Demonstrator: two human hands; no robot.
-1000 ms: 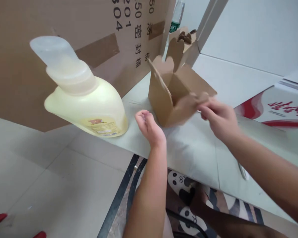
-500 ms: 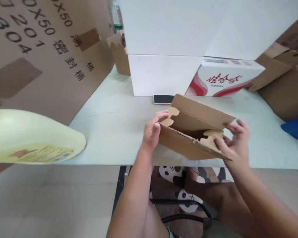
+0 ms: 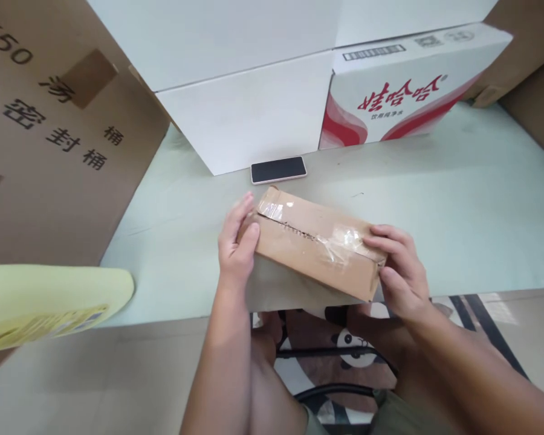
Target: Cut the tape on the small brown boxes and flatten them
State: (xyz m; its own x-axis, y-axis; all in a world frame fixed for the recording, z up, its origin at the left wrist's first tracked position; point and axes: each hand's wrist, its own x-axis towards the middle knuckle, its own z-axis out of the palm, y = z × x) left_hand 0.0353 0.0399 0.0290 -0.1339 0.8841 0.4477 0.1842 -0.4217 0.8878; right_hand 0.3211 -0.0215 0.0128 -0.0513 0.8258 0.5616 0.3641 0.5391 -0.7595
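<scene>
Between my hands is a small brown cardboard box (image 3: 308, 241), its taped seam facing up and clear tape shining along it. My left hand (image 3: 238, 241) grips the left end, thumb on the near side. At the right end, my right hand (image 3: 401, 263) is closed around the corner, with its fingers over the top. The box lies at a slant over the near part of the pale green tabletop; whether its underside touches the surface I cannot tell. Just beyond it lies a phone (image 3: 278, 170) with a dark screen.
White cartons (image 3: 245, 121), one with red lettering (image 3: 399, 96), stand along the back. A large printed cardboard carton (image 3: 63, 163) is on the left. A pale yellow bottle (image 3: 58, 296) juts in at the left front. The pale green tabletop (image 3: 471, 229) ends close to me.
The open top flaps have gone from view; the box now shows a closed, taped face upward. Both hands still hold its ends. The view has shifted, bringing the phone fully into sight.
</scene>
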